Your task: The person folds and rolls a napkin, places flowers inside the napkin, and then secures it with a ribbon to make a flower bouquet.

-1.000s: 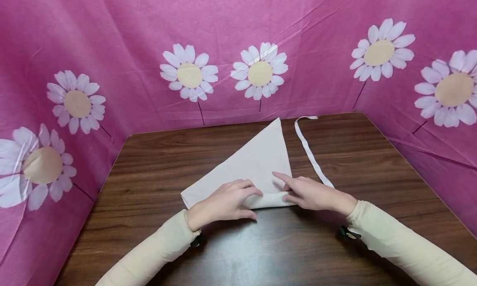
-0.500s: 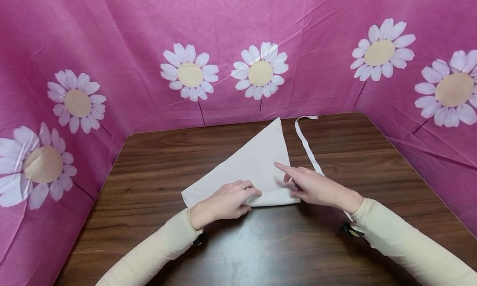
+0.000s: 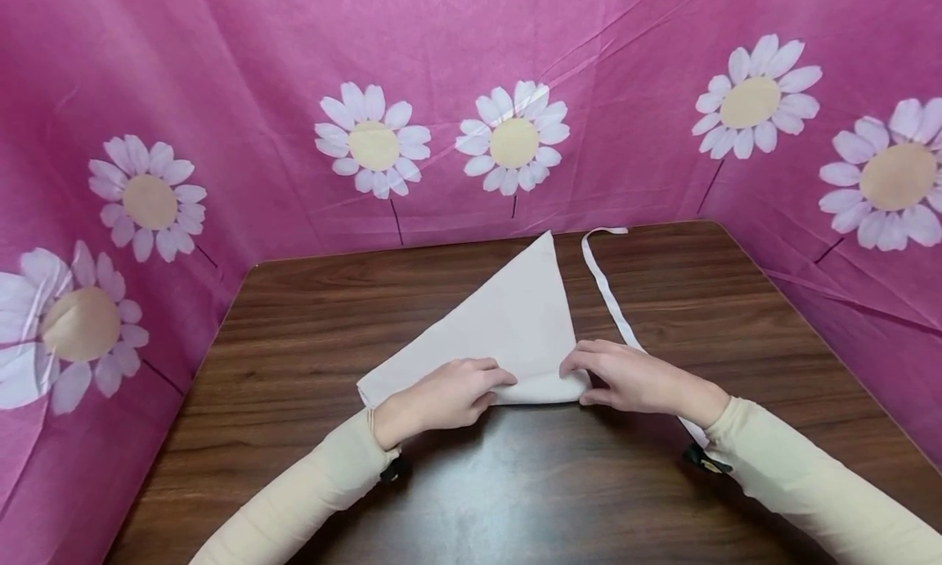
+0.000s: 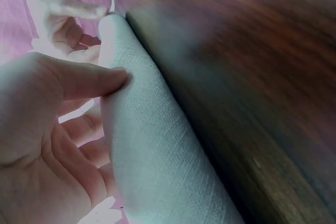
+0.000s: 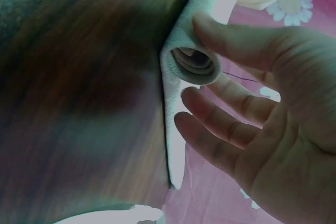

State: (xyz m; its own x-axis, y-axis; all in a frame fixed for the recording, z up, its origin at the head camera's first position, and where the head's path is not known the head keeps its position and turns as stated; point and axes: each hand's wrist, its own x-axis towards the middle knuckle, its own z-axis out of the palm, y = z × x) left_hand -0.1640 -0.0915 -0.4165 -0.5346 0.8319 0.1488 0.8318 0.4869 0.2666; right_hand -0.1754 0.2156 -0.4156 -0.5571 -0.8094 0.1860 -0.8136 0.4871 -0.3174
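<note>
An off-white cloth (image 3: 508, 311) lies on the table, folded to a triangle with its tip pointing away. Its near edge is wound into a roll (image 4: 152, 140). My left hand (image 3: 449, 393) holds the middle of this roll, thumb on the near side and fingers over the far side. At the roll's right end, my right hand (image 3: 633, 377) pinches the cloth between thumb and fingers. The right wrist view shows the coiled layers inside the open roll end (image 5: 194, 66). A narrow white strap (image 3: 611, 295) runs beside the cloth and passes under the right forearm.
The dark wood-grain table (image 3: 471, 483) carries the cloth and strap. A pink curtain (image 3: 257, 99) printed with white daisies stands close behind the table and along both sides. Both forearms wear pale sleeves with a dark wrist device at each cuff.
My right hand lifted away from the roll's right end with its index finger stretched, then closed its fingers back onto that end. My left hand stays almost in place on the roll.
</note>
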